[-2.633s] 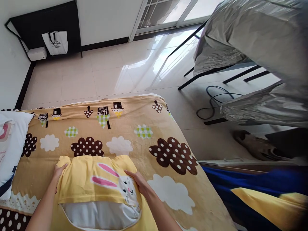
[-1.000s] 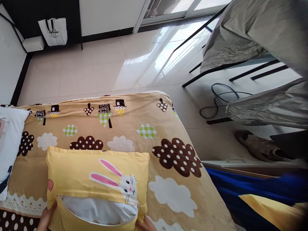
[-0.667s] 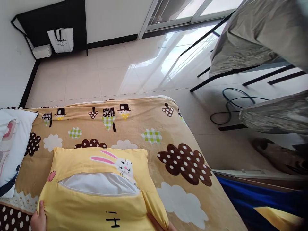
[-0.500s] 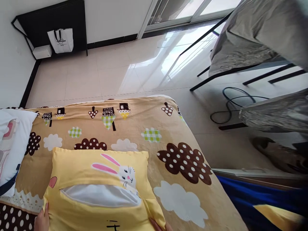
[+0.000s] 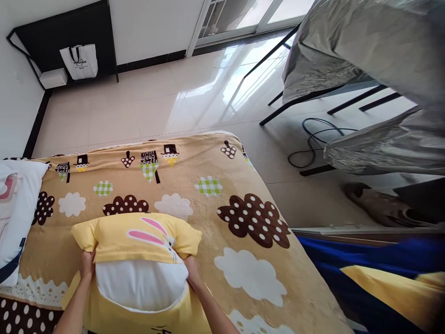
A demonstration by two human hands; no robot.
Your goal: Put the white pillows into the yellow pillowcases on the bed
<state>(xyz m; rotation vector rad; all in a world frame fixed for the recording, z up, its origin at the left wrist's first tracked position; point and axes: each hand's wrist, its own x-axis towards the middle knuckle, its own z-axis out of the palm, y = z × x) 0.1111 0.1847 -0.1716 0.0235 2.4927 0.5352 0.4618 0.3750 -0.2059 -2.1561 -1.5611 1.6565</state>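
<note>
A yellow pillowcase (image 5: 118,239) with a white rabbit print lies in front of me on the bed. Its opening gapes wide, and the white pillow (image 5: 141,283) inside shows through. At the opening's left end, my left hand (image 5: 87,264) is closed on the pillowcase, bunching the fabric. My right hand (image 5: 192,269) grips the case the same way at the right end. The fingertips of both hands are partly hidden by folds of cloth. The tan blanket (image 5: 194,162) with cloud and tree prints lies under the pillowcase.
Another white pillow (image 5: 26,208) rests at the bed's left edge. Past the bed, a white bag (image 5: 79,62) and a white box (image 5: 54,79) stand by a black panel. Plastic-covered furniture (image 5: 333,55), a dark cable (image 5: 313,139) and blue and yellow cloth (image 5: 392,292) are on the right.
Both hands have moved forward from the near sides of the pillowcase to the ends of its opening. The opening is wider, and the far corners are bunched up.
</note>
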